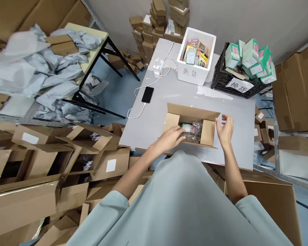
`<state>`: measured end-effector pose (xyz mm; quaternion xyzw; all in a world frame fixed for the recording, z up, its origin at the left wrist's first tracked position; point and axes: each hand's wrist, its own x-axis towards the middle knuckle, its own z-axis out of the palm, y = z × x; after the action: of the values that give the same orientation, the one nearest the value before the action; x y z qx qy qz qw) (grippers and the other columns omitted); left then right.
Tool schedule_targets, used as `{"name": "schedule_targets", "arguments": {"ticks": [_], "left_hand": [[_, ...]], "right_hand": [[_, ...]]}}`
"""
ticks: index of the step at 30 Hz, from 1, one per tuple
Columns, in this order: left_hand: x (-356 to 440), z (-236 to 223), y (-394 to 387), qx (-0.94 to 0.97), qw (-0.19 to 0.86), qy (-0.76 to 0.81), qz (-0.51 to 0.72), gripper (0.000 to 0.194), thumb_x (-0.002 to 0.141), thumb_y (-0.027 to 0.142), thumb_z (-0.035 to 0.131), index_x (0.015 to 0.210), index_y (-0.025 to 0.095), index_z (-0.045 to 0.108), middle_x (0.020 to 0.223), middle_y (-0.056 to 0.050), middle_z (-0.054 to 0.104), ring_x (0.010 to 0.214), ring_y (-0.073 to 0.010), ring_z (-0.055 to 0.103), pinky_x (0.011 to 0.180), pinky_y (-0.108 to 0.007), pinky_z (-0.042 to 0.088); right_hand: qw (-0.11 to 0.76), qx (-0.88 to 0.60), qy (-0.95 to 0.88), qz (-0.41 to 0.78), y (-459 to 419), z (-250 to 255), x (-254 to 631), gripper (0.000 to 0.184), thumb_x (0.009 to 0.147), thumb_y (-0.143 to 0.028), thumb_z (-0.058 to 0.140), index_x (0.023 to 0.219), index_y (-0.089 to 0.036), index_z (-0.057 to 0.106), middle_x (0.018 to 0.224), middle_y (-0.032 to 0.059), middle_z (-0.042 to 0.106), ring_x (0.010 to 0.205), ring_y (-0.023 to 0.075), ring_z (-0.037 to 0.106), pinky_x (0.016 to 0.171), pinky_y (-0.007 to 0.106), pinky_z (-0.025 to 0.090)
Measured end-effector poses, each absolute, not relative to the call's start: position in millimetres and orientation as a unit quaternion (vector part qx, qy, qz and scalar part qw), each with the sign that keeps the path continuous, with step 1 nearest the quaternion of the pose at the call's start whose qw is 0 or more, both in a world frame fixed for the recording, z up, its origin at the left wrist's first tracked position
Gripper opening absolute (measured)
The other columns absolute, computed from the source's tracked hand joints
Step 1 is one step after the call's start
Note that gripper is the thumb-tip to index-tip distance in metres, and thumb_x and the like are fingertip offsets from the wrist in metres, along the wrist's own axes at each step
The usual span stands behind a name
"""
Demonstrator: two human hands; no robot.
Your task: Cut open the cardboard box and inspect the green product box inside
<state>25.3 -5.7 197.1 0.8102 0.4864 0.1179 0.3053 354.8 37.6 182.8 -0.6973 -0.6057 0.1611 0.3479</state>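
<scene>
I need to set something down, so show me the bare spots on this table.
Bare: the tabletop between phone and open carton, and the strip right of the right hand. Crowded: the back, with foam box and black crate, and back left, with charging gear.

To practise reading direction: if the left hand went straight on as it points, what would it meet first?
Probably the green pack in the open carton; the left hand may be touching it, but depth is unclear.
</scene>
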Motion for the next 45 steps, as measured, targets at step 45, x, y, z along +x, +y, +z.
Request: {"name": "schedule_targets", "arguments": {"ticks": [45], "left_hand": [[-52.9, 299.9, -43.2, 0.461, 0.567, 0.597, 0.331, 0.079, 0.065, 0.059, 0.100, 0.130, 0.017, 0.082, 0.127, -0.015, 0.084, 0.117, -0.0378, 0.078, 0.091, -0.044, 0.067]], "right_hand": [[0.440, -0.563, -0.558, 0.422, -38.1, 220.1, 291.0, 0.072, 0.105, -0.066, 0.072, 0.166, -0.030, 0.055, 0.159, 0.0183, 0.069, 0.136, 0.0344, 0.075, 0.106, 0.053, 0.068]]}}
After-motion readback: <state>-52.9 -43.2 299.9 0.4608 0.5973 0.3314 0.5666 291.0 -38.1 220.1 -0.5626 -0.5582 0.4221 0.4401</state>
